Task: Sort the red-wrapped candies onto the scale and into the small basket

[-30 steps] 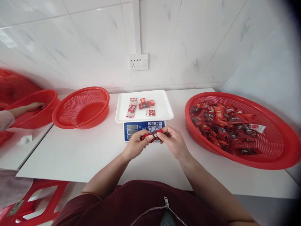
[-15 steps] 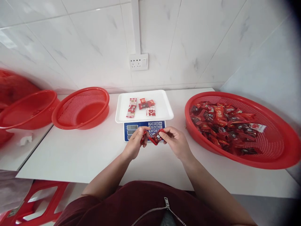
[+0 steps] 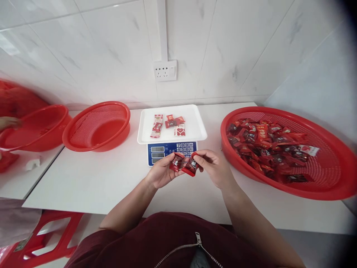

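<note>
A white table (image 3: 111, 186) is set against a wall of pale, grey-veined tiles (image 3: 111, 56), on which a socket panel (image 3: 165, 70) is mounted. A blue-fronted digital scale (image 3: 171, 146), topped by a white tray (image 3: 144, 128), is placed near the middle.

In front of the scale, two small, glossy wrapped sweets are held up above the table, one by each hand. The dark-red sweet (image 3: 177, 162) is gripped between the thumb and fingers of the left hand (image 3: 161, 173), whose palm is partly turned up. The red-and-brown sweet (image 3: 192, 166) is pinched near its far end by the thumb and forefinger of the right hand (image 3: 216, 169).

The two sweets are held side by side, just beside each other; whether they touch cannot be told. The long axis of the right-hand one is slanted, its near end pointed toward the body and a little left. Both are held on the near side of the tray, over the scale's lower edge, with neither hand clearly closer to it.

On the tray, a long pink-and-white packet (image 3: 158, 118) is crossed by a small red one (image 3: 157, 127); to its right, several red pieces are clustered against a white heart-printed packet (image 3: 180, 130). To the right, nearer the right hand, a large red basket (image 3: 326, 190) is heaped with similar sweets. To the left, a red perforated basket (image 3: 111, 130) is set; beyond it, a co-worker's hand (image 3: 9, 122) is seen at a red basin (image 3: 51, 128).
</note>
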{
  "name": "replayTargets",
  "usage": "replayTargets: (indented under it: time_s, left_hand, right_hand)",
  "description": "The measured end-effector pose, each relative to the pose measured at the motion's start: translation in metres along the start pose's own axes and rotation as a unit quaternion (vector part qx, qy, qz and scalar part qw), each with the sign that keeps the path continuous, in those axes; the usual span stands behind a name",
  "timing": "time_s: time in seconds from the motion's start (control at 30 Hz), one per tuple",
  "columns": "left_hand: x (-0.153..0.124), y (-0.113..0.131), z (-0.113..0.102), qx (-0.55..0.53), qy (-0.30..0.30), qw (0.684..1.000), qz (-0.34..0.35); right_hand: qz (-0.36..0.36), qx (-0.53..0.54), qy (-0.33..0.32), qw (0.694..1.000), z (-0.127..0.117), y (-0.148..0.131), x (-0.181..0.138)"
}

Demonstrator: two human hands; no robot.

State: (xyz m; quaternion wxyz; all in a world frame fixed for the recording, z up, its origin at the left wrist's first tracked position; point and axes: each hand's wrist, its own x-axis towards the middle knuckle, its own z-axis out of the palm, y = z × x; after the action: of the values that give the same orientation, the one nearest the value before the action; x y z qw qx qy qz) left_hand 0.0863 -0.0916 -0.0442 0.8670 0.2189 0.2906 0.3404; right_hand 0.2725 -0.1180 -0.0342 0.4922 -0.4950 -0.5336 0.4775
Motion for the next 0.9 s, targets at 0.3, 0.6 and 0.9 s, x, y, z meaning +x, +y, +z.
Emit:
replayTargets:
  time_s: [0.3,0.6,0.9]
  left_hand:
    - [-0.003,-0.013,0.007,0.179,0.063,0.974,0.128]
    - [-0.009,-0.009,0.009,0.316,-0.004,0.939,0.135]
    - [-0.012,-0.010,0.004,0.279,-0.035,0.951,0.128]
  right_hand:
    - [-0.057,-0.126,-0.009,0.990,0.014,-0.002,-0.005]
    - [-0.068,-0.189,0.035,0.979,0.013,0.000,-0.008]
    - [-0.038,-0.091,0.034,0.995,0.010,0.000,-0.007]
